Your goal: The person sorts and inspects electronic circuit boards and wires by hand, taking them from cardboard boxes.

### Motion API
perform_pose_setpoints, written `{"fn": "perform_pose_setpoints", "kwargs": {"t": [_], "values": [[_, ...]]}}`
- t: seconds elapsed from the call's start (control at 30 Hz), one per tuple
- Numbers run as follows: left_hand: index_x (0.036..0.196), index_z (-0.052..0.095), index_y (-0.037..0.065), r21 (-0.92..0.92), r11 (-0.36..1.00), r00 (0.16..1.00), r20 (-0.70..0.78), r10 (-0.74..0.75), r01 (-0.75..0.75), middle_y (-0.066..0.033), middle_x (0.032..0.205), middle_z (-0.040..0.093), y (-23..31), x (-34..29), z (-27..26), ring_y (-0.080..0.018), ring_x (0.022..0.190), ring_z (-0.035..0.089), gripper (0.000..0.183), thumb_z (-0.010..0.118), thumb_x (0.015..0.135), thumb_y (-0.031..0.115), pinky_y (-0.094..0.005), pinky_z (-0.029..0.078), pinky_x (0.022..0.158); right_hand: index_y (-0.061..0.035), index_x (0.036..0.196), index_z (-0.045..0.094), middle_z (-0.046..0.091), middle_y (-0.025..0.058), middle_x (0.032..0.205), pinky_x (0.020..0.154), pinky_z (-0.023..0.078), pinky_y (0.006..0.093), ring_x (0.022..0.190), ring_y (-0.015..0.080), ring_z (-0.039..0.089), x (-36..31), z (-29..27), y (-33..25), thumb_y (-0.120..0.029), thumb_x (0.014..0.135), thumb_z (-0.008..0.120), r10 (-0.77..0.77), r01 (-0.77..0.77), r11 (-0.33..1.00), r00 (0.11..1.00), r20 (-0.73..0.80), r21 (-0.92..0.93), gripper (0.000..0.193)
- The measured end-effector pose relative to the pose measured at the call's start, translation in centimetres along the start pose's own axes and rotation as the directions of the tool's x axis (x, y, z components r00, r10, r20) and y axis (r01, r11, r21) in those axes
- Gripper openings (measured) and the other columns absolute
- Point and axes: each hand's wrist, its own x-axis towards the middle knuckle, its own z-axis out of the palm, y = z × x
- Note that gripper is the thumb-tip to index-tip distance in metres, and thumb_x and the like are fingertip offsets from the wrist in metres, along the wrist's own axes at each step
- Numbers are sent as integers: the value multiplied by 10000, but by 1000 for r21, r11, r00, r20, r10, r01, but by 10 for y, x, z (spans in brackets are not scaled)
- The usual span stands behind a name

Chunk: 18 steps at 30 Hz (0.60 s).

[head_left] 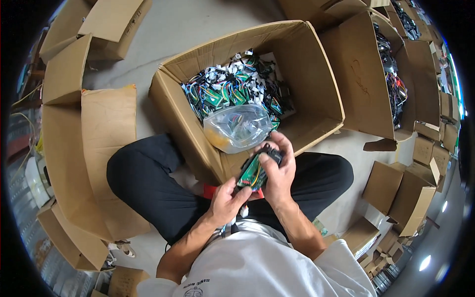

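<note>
Between my hands, over my lap, is a green circuit board [251,174] in a black plastic housing, with coloured wires along it. My left hand [226,202] grips its lower left end between thumb and fingers. My right hand [280,173] is closed round the upper right part, its thumb pressed on the black housing. White connectors on wires [244,212] hang below the board. Just beyond my hands a clear plastic bag [240,129] lies in the large cardboard box [185,143]. Many green boards with wires and white plugs [232,81] fill the box's far left part.
Open cardboard boxes stand on the left [69,168] and at the upper left [111,20]. To the right, another box [354,74] holds black parts and cables [396,94]. Smaller cartons [401,193] sit at the lower right. My crossed legs [153,183] flank the near box.
</note>
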Motion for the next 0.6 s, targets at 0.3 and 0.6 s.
{"fn": "perform_pose_setpoints", "kwargs": {"t": [0.3, 0.6], "values": [[1239, 558, -30, -152, 988, 962, -274, -23, -20, -143, 1029, 714, 1, -27, -49, -98, 758, 605, 287, 576, 1001, 130, -260, 520, 710, 9, 1306, 533, 656, 133, 1097, 884, 533, 388, 1022, 199, 639, 97, -6, 11, -298, 1021, 554, 172, -40, 948, 898, 404, -315, 419], [1160, 588, -42, -22, 999, 923, -385, 23, -34, -96, 927, 666, 28, -27, -58, -152, 724, 626, 320, 647, 965, 205, -445, 587, 850, -21, 994, 735, 728, 201, 1003, 836, 574, 450, 968, 343, 713, 190, -17, 226, -208, 898, 612, 566, 513, -40, 719, 404, -857, 243]]}}
